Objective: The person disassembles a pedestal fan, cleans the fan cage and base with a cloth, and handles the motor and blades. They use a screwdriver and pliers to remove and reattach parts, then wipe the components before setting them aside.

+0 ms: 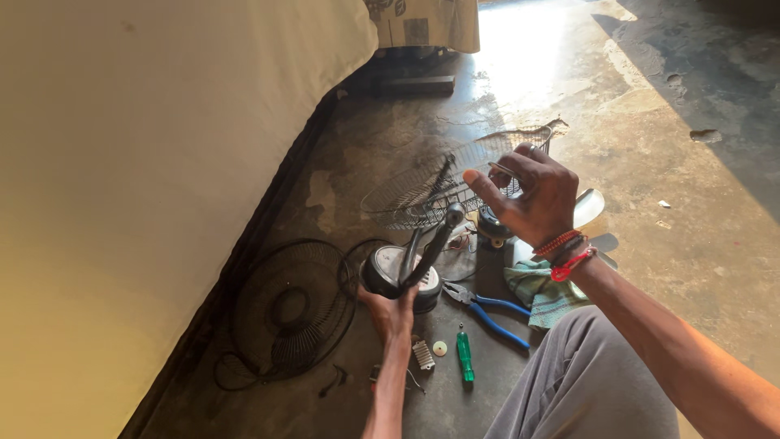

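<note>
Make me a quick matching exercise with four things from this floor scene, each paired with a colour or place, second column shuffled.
Things:
1. pliers
2. screwdriver
3. fan motor housing
4. black fan grille

Descriptions:
A. green handle
B. gripped by the left hand
C. blue handles
D. flat on the floor beside the cream cloth

Pairs: 1-C, 2-A, 3-B, 4-D
</note>
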